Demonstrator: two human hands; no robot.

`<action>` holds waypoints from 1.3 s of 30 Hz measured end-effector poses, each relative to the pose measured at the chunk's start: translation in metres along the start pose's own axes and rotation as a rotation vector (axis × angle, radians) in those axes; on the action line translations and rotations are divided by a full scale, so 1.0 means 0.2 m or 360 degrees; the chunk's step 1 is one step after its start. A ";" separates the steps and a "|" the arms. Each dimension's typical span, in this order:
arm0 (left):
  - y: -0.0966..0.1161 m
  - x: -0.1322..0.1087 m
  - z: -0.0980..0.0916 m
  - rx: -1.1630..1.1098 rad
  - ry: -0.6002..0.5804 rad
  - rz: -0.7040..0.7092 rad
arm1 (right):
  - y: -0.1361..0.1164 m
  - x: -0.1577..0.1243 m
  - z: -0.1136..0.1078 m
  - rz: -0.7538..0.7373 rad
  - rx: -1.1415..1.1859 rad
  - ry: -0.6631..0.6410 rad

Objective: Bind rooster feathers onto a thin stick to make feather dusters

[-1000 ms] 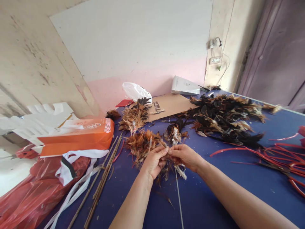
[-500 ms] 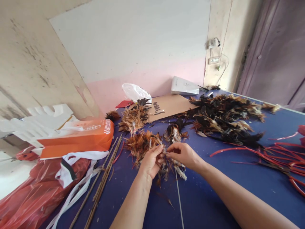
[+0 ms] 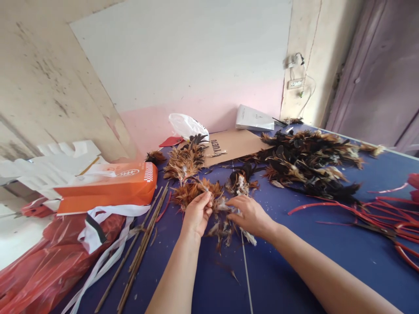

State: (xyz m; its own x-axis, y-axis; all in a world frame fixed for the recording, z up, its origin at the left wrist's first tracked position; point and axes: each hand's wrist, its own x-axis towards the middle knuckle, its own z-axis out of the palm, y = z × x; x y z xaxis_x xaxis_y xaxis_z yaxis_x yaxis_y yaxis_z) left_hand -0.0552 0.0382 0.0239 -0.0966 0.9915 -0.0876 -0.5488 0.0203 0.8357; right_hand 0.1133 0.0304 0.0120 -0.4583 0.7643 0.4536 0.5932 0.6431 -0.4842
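Note:
My left hand (image 3: 197,213) is closed in a pinch beside a heap of orange-brown feathers (image 3: 186,195), with a small pale feather tip showing at its fingers. Just right of it, my right hand (image 3: 251,216) has its thumb and fingers apart, over loose grey-white downy feathers (image 3: 222,231) on the blue table (image 3: 275,279). A dark bundle of feathers with a pale base (image 3: 241,184) lies beyond my right hand. Another brown feather bunch (image 3: 184,162) stands behind the orange-brown heap.
A large pile of black and brown feathers (image 3: 304,161) spreads at the back right. Scissors (image 3: 376,230) lie among red plastic strips (image 3: 376,209). Thin sticks (image 3: 143,248), an orange bag (image 3: 108,192) and red plastic (image 3: 62,257) are on the left. Flat cardboard (image 3: 238,146) lies behind.
My hands have moved apart: the left has drawn slightly left toward the orange-brown heap, and the right has opened from its pinch over the loose feathers.

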 end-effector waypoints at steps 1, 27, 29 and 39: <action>0.00 0.01 -0.01 -0.0019 0.0039 0.0016 | -0.01 -0.01 0.02 -0.0079 -0.0085 -0.0056; -0.03 0.03 -0.04 -0.0001 0.0225 0.0156 | 0.07 0.04 0.07 0.0516 -0.0089 -0.0002; -0.02 0.03 -0.03 -0.0010 0.0223 0.0158 | 0.10 0.05 0.02 0.0705 0.0351 0.0041; -0.04 0.02 0.00 -0.0039 0.0211 0.0113 | 0.17 0.02 -0.10 0.0980 0.1568 0.0027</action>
State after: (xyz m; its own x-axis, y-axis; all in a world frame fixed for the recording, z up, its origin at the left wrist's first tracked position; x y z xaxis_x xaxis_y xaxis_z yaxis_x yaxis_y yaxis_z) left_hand -0.0510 0.0424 0.0163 -0.2439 0.9646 -0.1006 -0.5566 -0.0542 0.8290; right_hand 0.1451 0.0545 0.0116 -0.2581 0.9646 -0.0548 -0.0627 -0.0733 -0.9953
